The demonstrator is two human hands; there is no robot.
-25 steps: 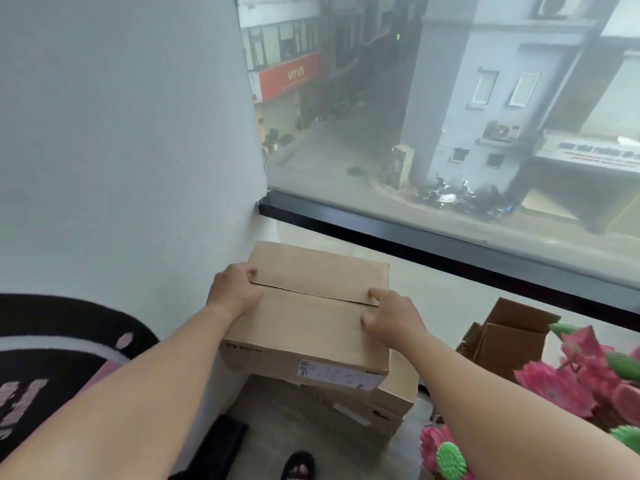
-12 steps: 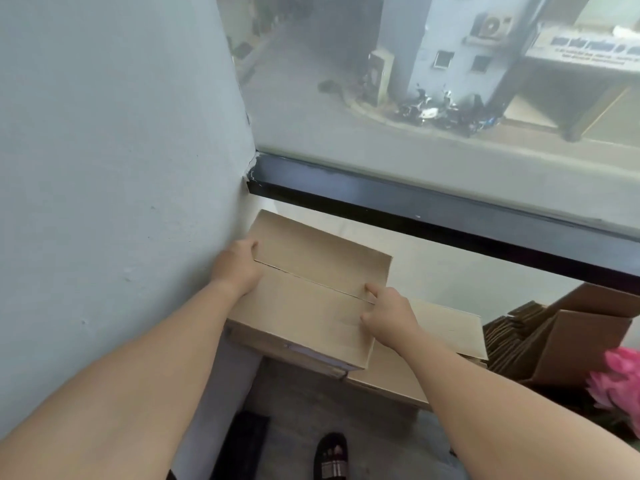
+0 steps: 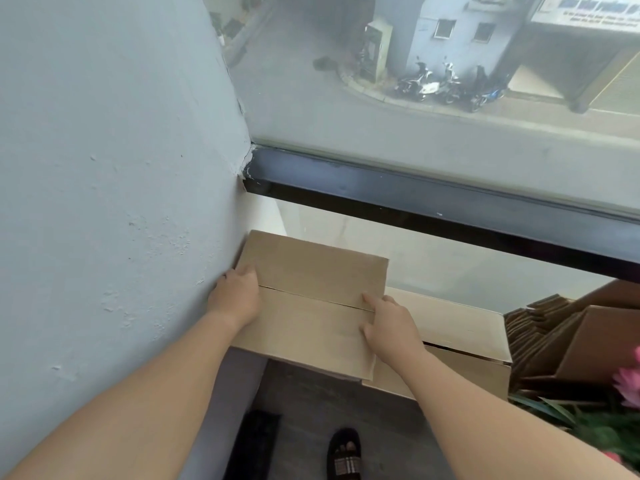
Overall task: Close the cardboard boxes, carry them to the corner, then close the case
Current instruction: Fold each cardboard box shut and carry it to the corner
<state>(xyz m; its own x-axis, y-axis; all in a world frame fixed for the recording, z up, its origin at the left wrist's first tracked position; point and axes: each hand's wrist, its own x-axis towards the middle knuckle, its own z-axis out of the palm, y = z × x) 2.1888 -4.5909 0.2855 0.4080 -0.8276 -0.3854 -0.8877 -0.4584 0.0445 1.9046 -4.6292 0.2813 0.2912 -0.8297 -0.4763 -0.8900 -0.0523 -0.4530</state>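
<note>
A closed cardboard box with its two top flaps meeting in a seam sits in the corner, tight against the wall. It lies on top of a wider closed cardboard box. My left hand grips the upper box's left edge at the seam, next to the wall. My right hand grips its right edge, thumb on the near flap and a finger along the seam. The case is not in view.
The blue-grey wall is on the left and a window with a black frame runs behind. Open and folded cardboard boxes and pink artificial flowers are at the right. A slippered foot stands on the grey floor.
Both hands have lowered the upper box and pushed it further into the corner against the wall. The view has tilted down, and the box's front label has gone out of sight.
</note>
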